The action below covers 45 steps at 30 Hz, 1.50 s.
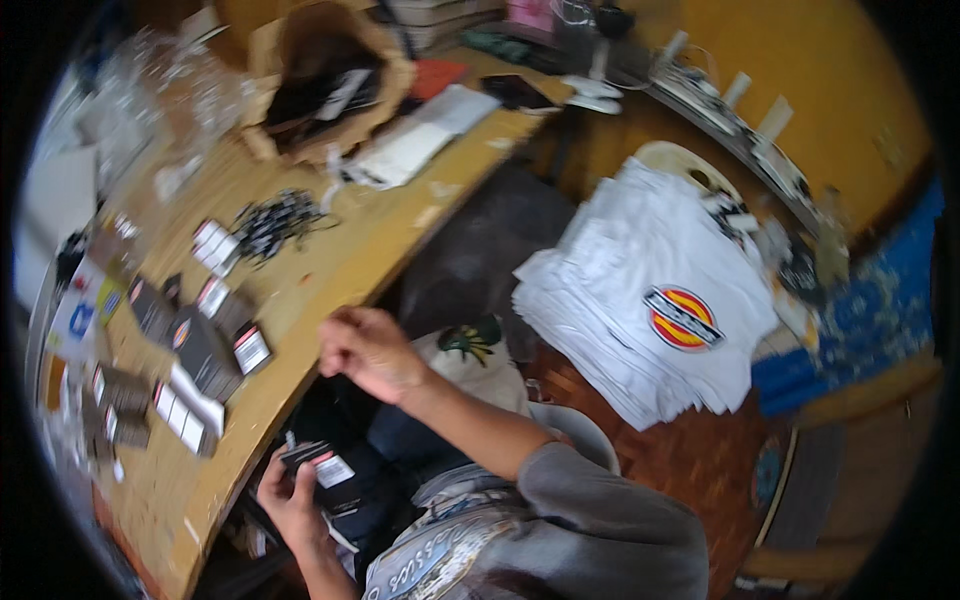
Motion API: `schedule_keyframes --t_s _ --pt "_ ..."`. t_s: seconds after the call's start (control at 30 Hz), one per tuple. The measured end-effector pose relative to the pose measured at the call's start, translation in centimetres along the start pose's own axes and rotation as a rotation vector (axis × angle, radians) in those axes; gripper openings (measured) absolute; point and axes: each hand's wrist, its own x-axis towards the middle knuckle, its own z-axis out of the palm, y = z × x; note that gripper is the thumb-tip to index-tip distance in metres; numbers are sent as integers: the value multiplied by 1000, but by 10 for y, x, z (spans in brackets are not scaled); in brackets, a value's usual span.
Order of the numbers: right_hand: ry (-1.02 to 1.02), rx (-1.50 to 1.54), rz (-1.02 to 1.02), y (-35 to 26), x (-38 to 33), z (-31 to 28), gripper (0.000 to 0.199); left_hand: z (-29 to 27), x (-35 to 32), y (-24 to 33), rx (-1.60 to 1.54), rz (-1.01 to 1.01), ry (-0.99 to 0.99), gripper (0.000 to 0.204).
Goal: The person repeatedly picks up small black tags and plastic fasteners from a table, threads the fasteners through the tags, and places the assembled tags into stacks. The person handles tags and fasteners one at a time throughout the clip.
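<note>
Low in front of me, beside the table's front edge, my left hand [290, 495] is closed round a black hang tag [333, 472] with a white and red label. Its thumb lies over the tag's near side. Higher up, my right hand [365, 352] is raised with the fingers pinched together near the table edge; anything between them is too small to make out. On the wooden table [340, 260], several stacks of dark tags [205, 355] with white labels lie to the left. Behind them sits a tangled heap of black strings [280, 222].
An open brown paper bag [268, 135] with dark contents stands at the table's back, beside white papers [425, 135]. Clear plastic wrapping [165, 90] lies at the far left. To my right rises a pile of white T-shirts [610, 280] with a printed emblem, above a reddish floor [680, 470].
</note>
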Motion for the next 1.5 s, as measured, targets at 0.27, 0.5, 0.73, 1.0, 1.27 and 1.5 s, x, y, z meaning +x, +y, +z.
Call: schedule_keyframes --t_s 0.27,0.5,0.73,1.0,1.27,1.5 --pt "-122 323 -64 -6 -21 13 10 4 6 -12 18 13 -179 26" --pt "-62 -528 -235 -27 -46 28 9 21 -4 -1 -231 49 -160 34" --pt "-107 -865 -160 -1 -58 21 21 21 7 -8 -131 114 -84 24" --pt "-7 -956 -194 22 -62 13 9 21 10 -4 346 300 174 18" --pt "30 -948 -57 23 -67 10 8 28 7 4 369 327 113 18" --pt "-15 -1073 -244 29 -60 16 11 28 4 8 403 361 107 17"
